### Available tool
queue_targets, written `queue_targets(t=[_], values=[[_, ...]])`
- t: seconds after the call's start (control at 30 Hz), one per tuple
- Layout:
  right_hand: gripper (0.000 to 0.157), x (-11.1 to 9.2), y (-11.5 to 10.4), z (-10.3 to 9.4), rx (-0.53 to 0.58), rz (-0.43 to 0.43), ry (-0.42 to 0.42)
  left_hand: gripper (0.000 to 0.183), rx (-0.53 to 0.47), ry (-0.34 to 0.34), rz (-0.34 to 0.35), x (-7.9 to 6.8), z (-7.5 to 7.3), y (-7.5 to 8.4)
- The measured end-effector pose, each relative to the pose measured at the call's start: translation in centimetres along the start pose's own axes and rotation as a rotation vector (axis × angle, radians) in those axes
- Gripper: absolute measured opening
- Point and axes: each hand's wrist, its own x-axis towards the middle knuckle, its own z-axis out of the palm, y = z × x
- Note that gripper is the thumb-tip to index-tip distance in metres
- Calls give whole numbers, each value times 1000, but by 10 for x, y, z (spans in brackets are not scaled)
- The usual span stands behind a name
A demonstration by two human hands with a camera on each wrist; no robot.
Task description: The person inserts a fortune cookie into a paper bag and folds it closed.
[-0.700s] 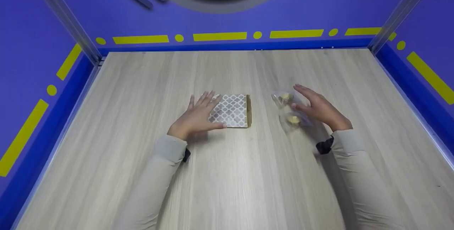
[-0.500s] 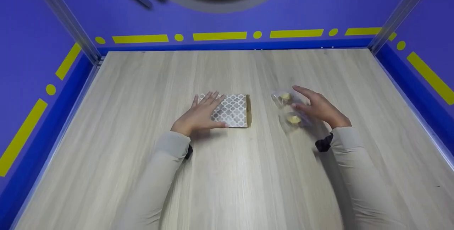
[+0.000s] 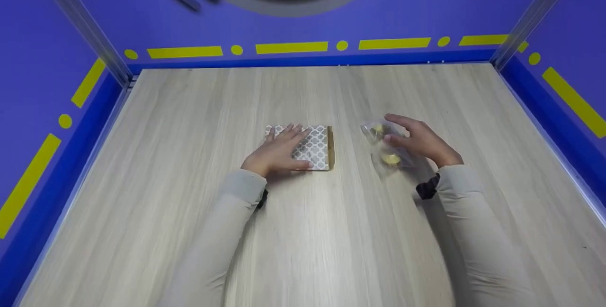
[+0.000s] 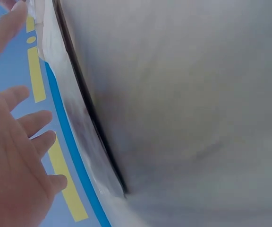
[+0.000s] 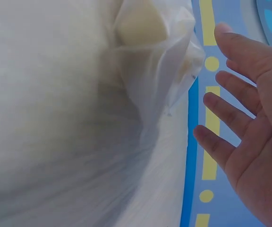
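A flat packet (image 3: pixel 318 148) with a grey-and-white lattice print and a brown right edge lies mid-table. My left hand (image 3: pixel 276 154) is spread over its left part, fingers straight and thumb along the near edge. The left wrist view shows this hand (image 4: pixel 18 165) with fingers extended, beside the packet's pale side (image 4: pixel 79 109). Two clear plastic bags, a far one (image 3: pixel 370 130) and a near one (image 3: pixel 386 167), each contain a small yellow piece. Beside and partly over them is my right hand (image 3: pixel 421 140), thumb and fingers apart. In the right wrist view its palm (image 5: pixel 263 127) holds nothing.
The wood-grain table (image 3: pixel 303 240) spreads around the packet and bags. Blue-purple panels with yellow marks (image 3: pixel 291 48) close it in at the back and both sides, with metal posts (image 3: pixel 530 18) in the corners.
My left hand has slid to the right, farther onto the packet. My right hand has shifted slightly left over the bags. The packet and bags keep about the same places.
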Motion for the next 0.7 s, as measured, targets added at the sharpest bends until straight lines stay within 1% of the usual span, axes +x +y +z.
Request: queue_targets(t=[0.13, 0.33, 0.5, 0.7], values=[[63, 3, -9, 3, -14, -24, 8, 91, -2, -17, -3, 5, 1, 3], [62, 8, -24, 9, -61, -90, 23, 94, 31, -40, -7, 9, 1, 9], [62, 12, -35, 16, -60, -96, 4, 94, 53, -55, -21, 11, 2, 10], [58, 18, -52, 26, -82, -95, 0, 90, 37, -85, -40, 11, 2, 11]])
